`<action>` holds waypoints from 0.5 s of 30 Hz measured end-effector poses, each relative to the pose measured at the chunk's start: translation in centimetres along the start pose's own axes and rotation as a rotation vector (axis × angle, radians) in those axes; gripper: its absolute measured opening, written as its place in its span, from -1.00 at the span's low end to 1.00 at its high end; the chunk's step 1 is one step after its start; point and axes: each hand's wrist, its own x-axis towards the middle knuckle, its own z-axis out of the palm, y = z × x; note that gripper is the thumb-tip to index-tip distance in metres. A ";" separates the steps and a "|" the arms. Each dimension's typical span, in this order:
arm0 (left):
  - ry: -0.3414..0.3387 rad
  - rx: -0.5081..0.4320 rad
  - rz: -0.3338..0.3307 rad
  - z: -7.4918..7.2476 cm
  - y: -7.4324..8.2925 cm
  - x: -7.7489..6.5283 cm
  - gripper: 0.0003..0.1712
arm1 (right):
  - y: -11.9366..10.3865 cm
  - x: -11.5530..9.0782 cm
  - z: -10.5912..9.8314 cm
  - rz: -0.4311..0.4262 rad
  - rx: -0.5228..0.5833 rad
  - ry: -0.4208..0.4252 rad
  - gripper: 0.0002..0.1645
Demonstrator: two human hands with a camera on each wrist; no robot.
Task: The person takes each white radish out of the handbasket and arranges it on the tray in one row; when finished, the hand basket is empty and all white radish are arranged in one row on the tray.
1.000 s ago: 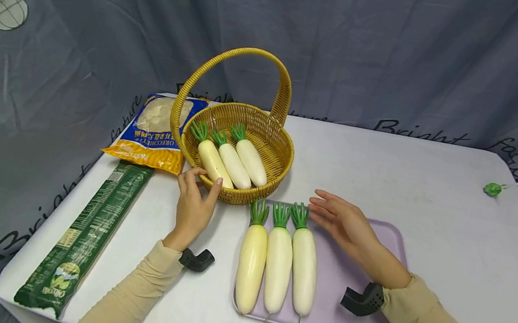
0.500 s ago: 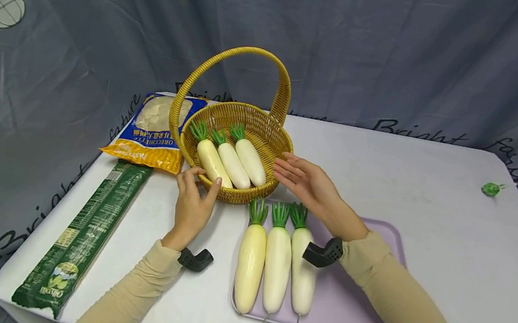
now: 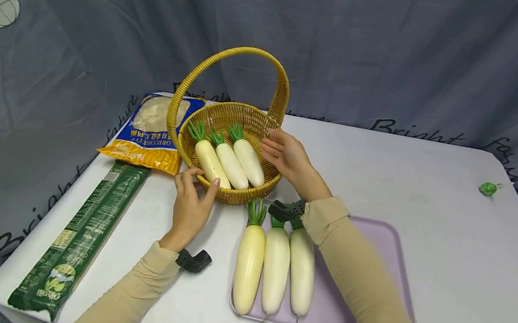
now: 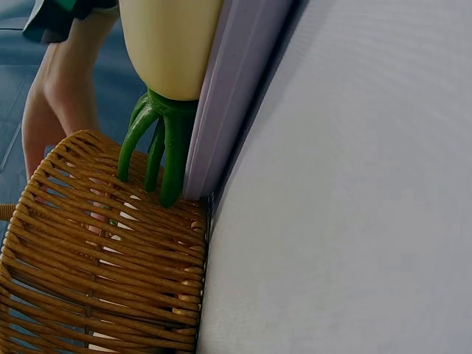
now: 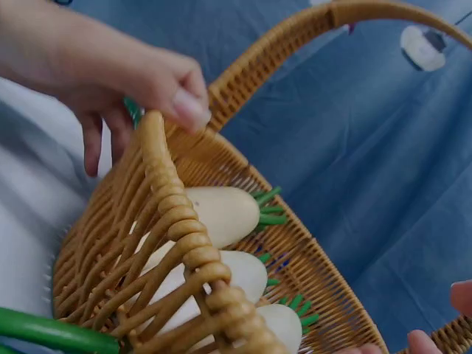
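Observation:
A yellow wicker basket (image 3: 236, 197) with a tall handle stands at the back left and holds three white radishes (image 3: 228, 165) with green tops. My left hand (image 3: 191, 210) grips its front-left rim; the right wrist view shows a digit on the rim and other fingers hanging outside. At the basket's right rim, my right hand (image 3: 291, 160) has its fingers extended over the edge, apart from the radishes. Whether it touches the rim I cannot tell. Three larger white radishes (image 3: 275, 271) lie side by side on a lilac tray (image 3: 333, 304), partly under my right wrist.
Left of the basket lies a blue and orange pasta bag (image 3: 148, 135). In front of that is a long green packet (image 3: 79, 241). A small green item (image 3: 489, 188) sits at the far right of the white table (image 3: 430, 218). Grey cloth (image 3: 353, 53) hangs behind.
My right hand has moved left and away from me, from above the tray to the basket's right rim. My left hand has stayed on the rim.

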 end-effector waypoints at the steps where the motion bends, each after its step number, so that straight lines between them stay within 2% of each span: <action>1: -0.002 0.000 0.000 0.0 0.0 0.0 -0.50 | 0.1 0.3 0.2 -0.001 -0.051 0.025 -0.41; 5: -0.008 0.005 0.007 0.0 0.0 0.0 -0.49 | 0.7 1.2 1.0 0.012 -0.299 0.120 -0.42; 8: -0.007 0.013 0.002 -0.1 0.1 0.0 -0.50 | 0.9 1.7 1.5 0.047 -0.454 0.161 -0.40; 15: -0.007 0.005 -0.005 0.0 -0.1 0.0 -0.50 | 0.9 2.1 2.0 0.206 -0.592 0.176 -0.28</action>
